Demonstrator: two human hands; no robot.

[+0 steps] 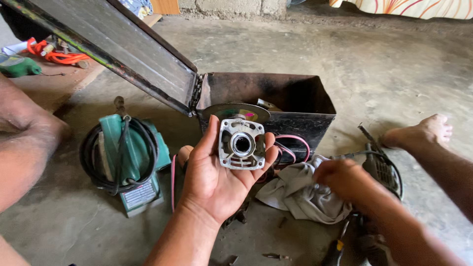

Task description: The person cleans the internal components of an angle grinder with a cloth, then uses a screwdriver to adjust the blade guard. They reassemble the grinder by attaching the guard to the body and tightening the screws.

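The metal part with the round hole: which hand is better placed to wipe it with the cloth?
Right. The right hand already rests on the grey cloth, while the left hand holds the metal part up.

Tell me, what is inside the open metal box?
Inside the metal box a round disc and red cables show. The left hand with its metal housing covers the rest.
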